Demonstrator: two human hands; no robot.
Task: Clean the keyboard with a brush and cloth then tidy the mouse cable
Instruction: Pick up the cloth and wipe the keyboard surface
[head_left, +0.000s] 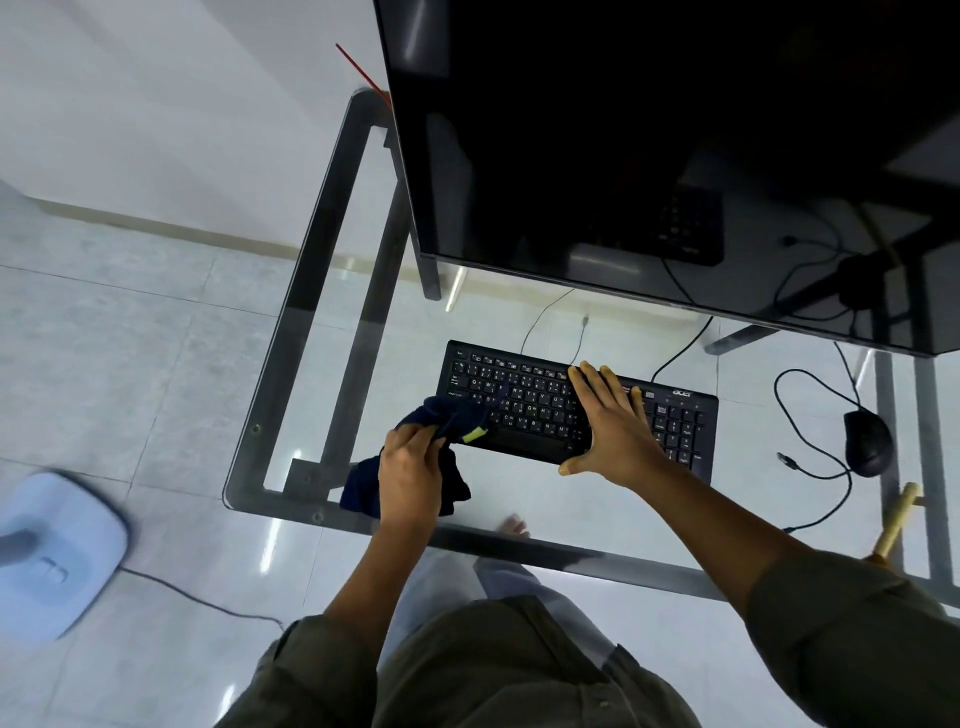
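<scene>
A black keyboard (524, 400) lies on the glass desk (291, 332) below the monitor. My left hand (410, 473) grips a dark blue cloth (457, 418) with a small yellow tag, and the cloth rests on the keyboard's left front corner. My right hand (613, 421) lies flat, fingers spread, across the keyboard's middle, pressing on it. A black mouse (866, 441) sits to the right of the keyboard, its cable (810, 457) looping loosely over the glass with a loose plug end. A wooden brush handle (896, 519) pokes up at the desk's right front edge.
A large dark monitor (649, 156) fills the top and overhangs the desk's back. Thin cables (680, 353) run from the keyboard's rear. Left of the desk, on the tiled floor, stands a pale blue fan base (57, 556) with a cord. My foot shows through the glass.
</scene>
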